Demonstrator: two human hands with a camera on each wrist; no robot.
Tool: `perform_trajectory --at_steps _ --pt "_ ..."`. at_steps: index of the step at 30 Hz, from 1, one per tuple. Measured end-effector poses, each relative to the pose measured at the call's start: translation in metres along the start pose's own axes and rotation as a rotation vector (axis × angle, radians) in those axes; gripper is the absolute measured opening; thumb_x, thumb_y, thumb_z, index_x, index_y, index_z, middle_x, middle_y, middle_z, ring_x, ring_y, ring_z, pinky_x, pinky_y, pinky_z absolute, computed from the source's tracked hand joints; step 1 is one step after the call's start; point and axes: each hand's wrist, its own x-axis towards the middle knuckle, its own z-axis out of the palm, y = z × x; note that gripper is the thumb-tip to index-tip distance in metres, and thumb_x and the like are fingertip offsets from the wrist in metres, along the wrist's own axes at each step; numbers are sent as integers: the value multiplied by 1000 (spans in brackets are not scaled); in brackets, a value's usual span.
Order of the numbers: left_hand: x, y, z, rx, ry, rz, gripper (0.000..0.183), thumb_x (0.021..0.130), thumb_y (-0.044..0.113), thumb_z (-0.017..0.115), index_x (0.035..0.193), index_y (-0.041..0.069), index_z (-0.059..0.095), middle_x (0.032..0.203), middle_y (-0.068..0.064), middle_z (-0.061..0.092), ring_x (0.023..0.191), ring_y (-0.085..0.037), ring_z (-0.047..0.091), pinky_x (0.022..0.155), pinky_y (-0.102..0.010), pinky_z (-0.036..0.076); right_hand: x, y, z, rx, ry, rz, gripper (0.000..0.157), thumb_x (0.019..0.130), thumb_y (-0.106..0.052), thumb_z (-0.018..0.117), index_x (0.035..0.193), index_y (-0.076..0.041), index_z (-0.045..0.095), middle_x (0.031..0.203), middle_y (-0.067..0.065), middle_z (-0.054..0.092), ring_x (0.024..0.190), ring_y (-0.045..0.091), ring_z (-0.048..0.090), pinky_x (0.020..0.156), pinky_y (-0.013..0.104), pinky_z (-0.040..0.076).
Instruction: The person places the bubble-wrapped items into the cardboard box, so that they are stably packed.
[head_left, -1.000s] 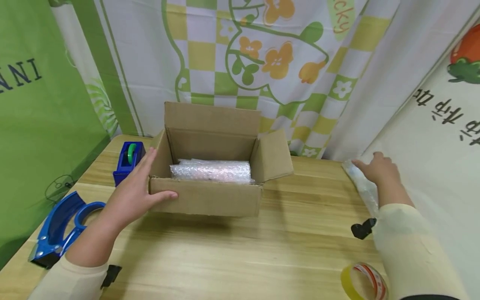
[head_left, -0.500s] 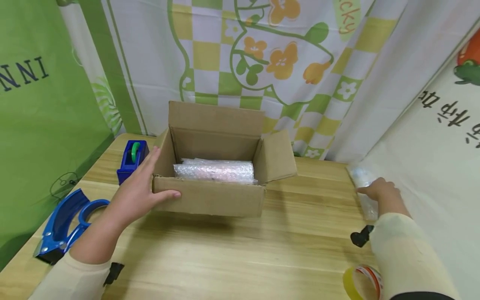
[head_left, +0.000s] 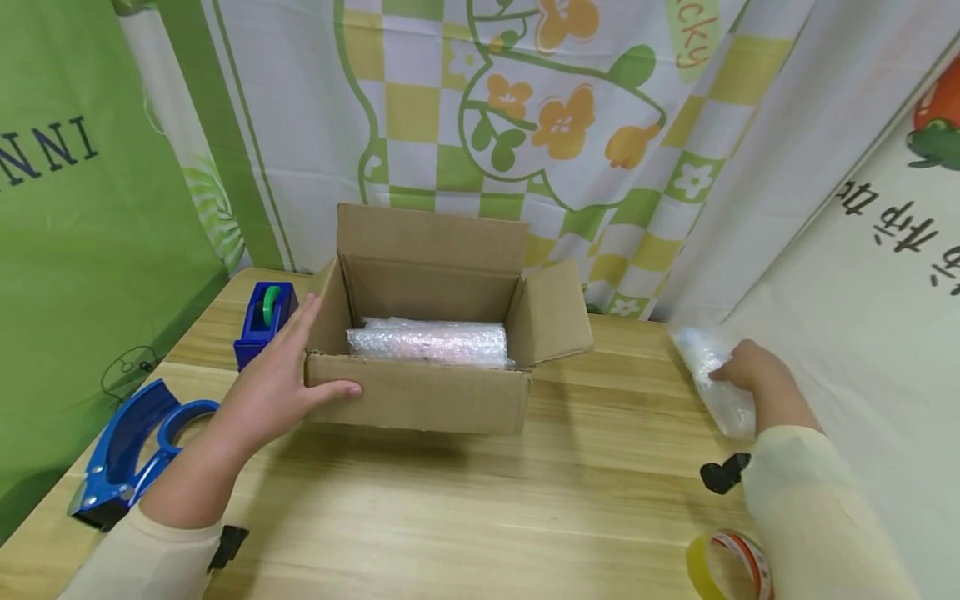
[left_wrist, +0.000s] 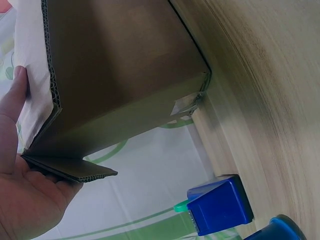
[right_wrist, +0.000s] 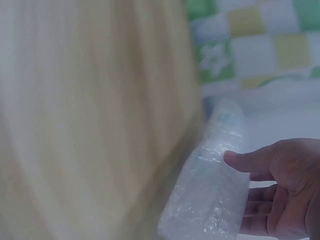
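Observation:
An open cardboard box [head_left: 416,400] stands near the back of the table, with a bubble-wrapped bundle [head_left: 431,343] lying inside. My left hand [head_left: 266,392] grips its front left corner. In the left wrist view the thumb lies on the front flap [left_wrist: 35,100] and the fingers go behind the side flap [left_wrist: 75,169]. At the table's right edge my right hand [head_left: 761,379] pinches a second bubble-wrapped bundle [right_wrist: 207,185], long and whitish. Its thumb presses on the near face while the fingers pass behind; what is wrapped inside is blurred by the plastic.
Left of the box stand a blue desktop tape dispenser [head_left: 262,321] with a green wheel and a blue hand-held tape gun [head_left: 123,458]. A roll of tape [head_left: 727,567] sits at the front right. Printed curtains [head_left: 562,100] hang behind the wooden table [head_left: 480,517].
My right hand has come back from the far end of the second bundle, taken hold of it and shifted it slightly left. The left hand keeps its grip on the box.

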Motion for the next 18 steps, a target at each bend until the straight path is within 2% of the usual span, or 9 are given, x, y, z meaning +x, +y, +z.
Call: perform_trajectory --at_steps 5,11,18 --pt "0 0 0 1 1 -1 123 75 71 68 159 23 -6 166 -4 -4 147 -47 16 106 -71 28 -14 -40 -27 58 20 -88 82 93 -40 64 140 17 27 134 45 36 115 61 45 95 69 39" --pt "0 -1 0 -5 7 0 123 74 71 69 159 24 -7 166 -2 -5 147 -46 15 106 -71 27 -39 -93 -57 59 145 -189 79 95 -41 61 143 11 27 138 40 39 122 59 40 100 70 33" --pt "0 -1 1 -9 6 1 123 74 71 69 159 23 -6 166 -2 -5 147 -46 15 106 -71 27 -69 -141 -77 94 247 -272 80 95 -47 59 149 3 28 143 34 39 126 53 40 98 69 34"
